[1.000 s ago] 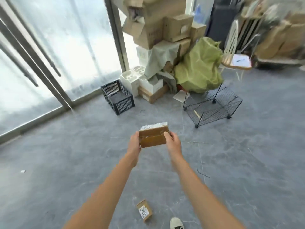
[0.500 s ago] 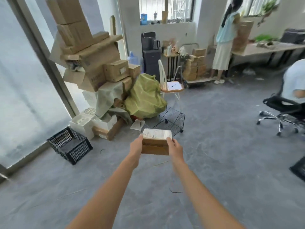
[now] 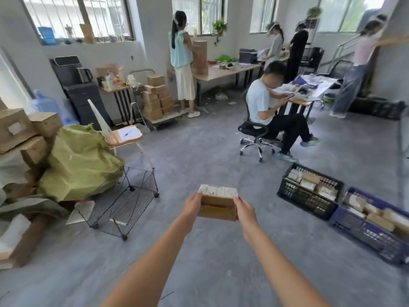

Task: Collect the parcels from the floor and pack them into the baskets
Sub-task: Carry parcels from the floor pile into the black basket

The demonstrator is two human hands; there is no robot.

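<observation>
Two bare forearms, long and slim, entering from the bottom edge. No sleeve anywhere along their visible length; upper arms cut off by the frame. Left hand (image 3: 192, 206) bare: no glove, ring, watch or band at the wrist. Right hand (image 3: 244, 211) likewise bare, wrist unadorned. Fingers (image 3: 238, 201) short-nailed as far as visible, details blurred. Nothing else of the body visible.

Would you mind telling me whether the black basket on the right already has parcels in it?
Yes, partly filled: the black basket holds several brown and white parcels, and gaps between them show its slatted wall.
</observation>
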